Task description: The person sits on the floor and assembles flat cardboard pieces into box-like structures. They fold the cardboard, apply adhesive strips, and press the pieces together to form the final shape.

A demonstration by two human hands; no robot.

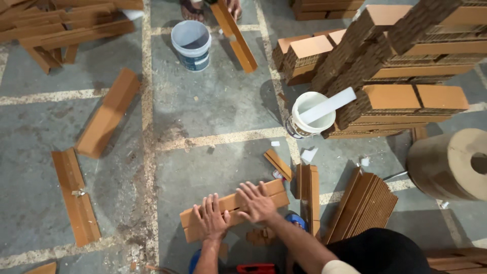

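Note:
A brown cardboard honeycomb block [274, 192] lies on the concrete floor in front of me. My left hand [212, 219] presses flat on its near left part, fingers spread. My right hand [256, 201] lies flat on its middle, fingers spread too. Neither hand grips anything. Small cardboard scraps [262, 236] lie just below the block.
A white bucket [305, 115] with a flat white stick stands beside stacked cardboard blocks [390, 66]. Another bucket [191, 44] sits further off, near another person's foot [192, 9] and hand holding a long strip [234, 36]. Loose strips [76, 195], a ribbed stack [366, 204] and a cardboard roll [451, 162] surround me.

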